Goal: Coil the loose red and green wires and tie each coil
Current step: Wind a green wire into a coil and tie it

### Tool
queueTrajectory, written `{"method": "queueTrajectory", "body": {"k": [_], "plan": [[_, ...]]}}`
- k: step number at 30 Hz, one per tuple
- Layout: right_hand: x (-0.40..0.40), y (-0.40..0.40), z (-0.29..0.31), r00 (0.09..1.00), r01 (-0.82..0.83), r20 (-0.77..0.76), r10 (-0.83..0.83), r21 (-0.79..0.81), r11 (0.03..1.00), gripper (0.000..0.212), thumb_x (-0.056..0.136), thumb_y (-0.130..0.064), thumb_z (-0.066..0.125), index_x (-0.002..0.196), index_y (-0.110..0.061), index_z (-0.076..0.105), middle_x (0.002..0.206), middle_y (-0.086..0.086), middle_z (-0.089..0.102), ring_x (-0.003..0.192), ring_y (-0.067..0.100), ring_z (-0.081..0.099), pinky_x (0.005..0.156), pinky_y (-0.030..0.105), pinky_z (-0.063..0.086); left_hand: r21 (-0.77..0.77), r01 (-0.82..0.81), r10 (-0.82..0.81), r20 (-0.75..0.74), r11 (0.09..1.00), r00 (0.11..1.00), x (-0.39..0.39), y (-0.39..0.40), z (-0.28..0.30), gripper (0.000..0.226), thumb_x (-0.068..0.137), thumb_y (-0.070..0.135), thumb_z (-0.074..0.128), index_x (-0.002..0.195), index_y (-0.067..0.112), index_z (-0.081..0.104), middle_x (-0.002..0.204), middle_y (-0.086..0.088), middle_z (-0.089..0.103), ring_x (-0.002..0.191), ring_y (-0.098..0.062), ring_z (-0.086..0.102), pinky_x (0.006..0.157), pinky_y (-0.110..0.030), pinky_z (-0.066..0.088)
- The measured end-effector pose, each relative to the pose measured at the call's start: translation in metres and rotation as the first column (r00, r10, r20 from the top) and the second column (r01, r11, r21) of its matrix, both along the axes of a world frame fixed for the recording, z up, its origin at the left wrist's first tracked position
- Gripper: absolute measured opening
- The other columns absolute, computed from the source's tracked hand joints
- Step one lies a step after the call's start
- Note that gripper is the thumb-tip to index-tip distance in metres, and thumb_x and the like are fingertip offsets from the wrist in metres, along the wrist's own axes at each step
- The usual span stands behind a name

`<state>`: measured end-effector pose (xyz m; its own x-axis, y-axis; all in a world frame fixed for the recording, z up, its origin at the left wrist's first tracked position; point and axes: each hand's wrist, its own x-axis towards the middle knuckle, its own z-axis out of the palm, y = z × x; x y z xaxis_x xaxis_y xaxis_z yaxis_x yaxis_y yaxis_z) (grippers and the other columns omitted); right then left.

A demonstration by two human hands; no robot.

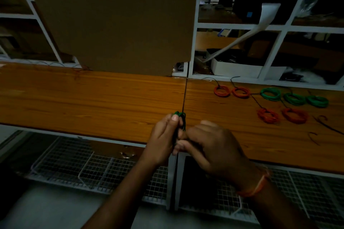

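Seven coils, four red (241, 92) and three green (294, 98), lie finished toward the counter's (93, 98) far right edge, while at its near edge the left hand (163, 139) grips another green coil (180, 119) and the right hand's (210, 147) curled fingers seemingly tie it.

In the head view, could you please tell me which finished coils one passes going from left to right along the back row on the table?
Red coil → second red coil → green coil → second green coil → third green coil.
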<state>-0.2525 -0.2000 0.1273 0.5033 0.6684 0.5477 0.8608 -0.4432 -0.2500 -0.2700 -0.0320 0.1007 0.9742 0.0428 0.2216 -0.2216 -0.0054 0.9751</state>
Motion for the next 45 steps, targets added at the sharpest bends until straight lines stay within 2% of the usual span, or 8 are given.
{"method": "queueTrajectory", "body": {"k": [7,13,16,20,28,36,41,45], "plan": [[0.021,-0.001,0.023,0.994,0.087,-0.071,-0.081,0.089,0.992,0.025,0.099,-0.041,0.056,0.086,-0.021,0.066,0.074,-0.018,0.052,0.067,0.0,0.046,0.064,0.013,0.035,-0.08,0.216,-0.22,-0.047,0.973,0.974,0.002,0.008,0.001,0.031,0.103,0.038,0.042,0.081,0.027,0.06,0.064,0.001,0.034,0.055,-0.015,0.024,0.052,-0.037,0.014],[0.028,-0.022,0.05,0.885,0.063,-0.458,-0.088,-0.07,0.996,0.014,0.093,-0.027,0.071,0.081,-0.033,0.066,0.073,-0.014,0.065,0.067,0.002,0.062,0.057,0.013,0.043,0.062,0.21,-0.211,0.012,0.976,0.977,-0.002,0.015,0.001,0.032,0.105,0.031,0.045,0.075,0.022,0.054,0.062,0.001,0.038,0.053,-0.017,0.032,0.049,-0.029,0.024],[0.03,-0.03,0.051,0.904,0.083,-0.408,-0.127,-0.124,0.989,0.02,0.093,-0.02,0.07,0.085,-0.037,0.064,0.072,-0.013,0.065,0.072,0.002,0.064,0.061,0.013,0.047,0.084,0.223,-0.223,-0.008,0.971,0.975,-0.002,0.014,-0.003,0.036,0.106,0.033,0.043,0.077,0.012,0.049,0.062,-0.001,0.036,0.052,-0.015,0.03,0.048,-0.026,0.024],[0.027,-0.02,0.044,0.961,0.132,-0.247,-0.121,0.028,0.991,0.012,0.095,-0.017,0.067,0.091,-0.029,0.065,0.076,-0.013,0.064,0.076,0.003,0.064,0.063,0.015,0.05,0.005,0.238,-0.238,-0.041,0.971,0.97,-0.002,0.009,-0.006,0.037,0.106,0.034,0.039,0.077,0.011,0.045,0.062,-0.004,0.03,0.051,-0.016,0.026,0.048,-0.031,0.019],[0.02,-0.003,0.01,0.844,0.243,-0.536,0.011,0.4,0.884,0.016,0.097,-0.004,0.062,0.098,-0.018,0.068,0.085,-0.002,0.073,0.076,0.011,0.071,0.066,0.022,0.055,-0.23,0.289,-0.31,-0.062,0.929,0.949,0.002,0.013,-0.01,0.037,0.102,0.039,0.046,0.066,0.028,0.049,0.059,0.005,0.028,0.048,-0.01,0.02,0.045,-0.023,0.016],[0.014,0.012,-0.013,0.779,0.397,-0.622,-0.083,0.385,0.833,0.009,0.094,-0.017,0.072,0.092,-0.024,0.077,0.089,-0.007,0.076,0.086,0.01,0.072,0.078,0.043,0.061,-0.337,0.244,-0.278,-0.054,0.909,0.959,0.009,0.024,-0.015,0.036,0.099,0.035,0.044,0.064,0.028,0.05,0.056,0.006,0.027,0.045,-0.009,0.021,0.045,-0.025,0.014],[0.015,0.016,-0.006,0.875,0.318,-0.432,-0.218,0.175,0.932,0.017,0.093,-0.013,0.07,0.104,-0.02,0.081,0.089,-0.012,0.071,0.085,0.001,0.065,0.068,0.017,0.051,-0.35,0.186,-0.225,-0.073,0.918,0.972,0.014,0.031,-0.021,0.038,0.098,0.033,0.046,0.06,0.028,0.049,0.052,0.008,0.028,0.042,-0.008,0.022,0.044,-0.023,0.015],[0.01,0.031,-0.01,0.916,0.28,-0.348,-0.2,0.194,0.94,0.025,0.091,-0.012,0.07,0.115,-0.012,0.077,0.094,-0.006,0.067,0.087,0.0,0.063,0.068,0.006,0.043,-0.416,0.163,-0.212,-0.074,0.894,0.974,0.021,0.037,-0.02,0.039,0.096,0.033,0.046,0.057,0.027,0.047,0.051,0.007,0.024,0.042,-0.008,0.017,0.045,-0.025,0.01]]}}
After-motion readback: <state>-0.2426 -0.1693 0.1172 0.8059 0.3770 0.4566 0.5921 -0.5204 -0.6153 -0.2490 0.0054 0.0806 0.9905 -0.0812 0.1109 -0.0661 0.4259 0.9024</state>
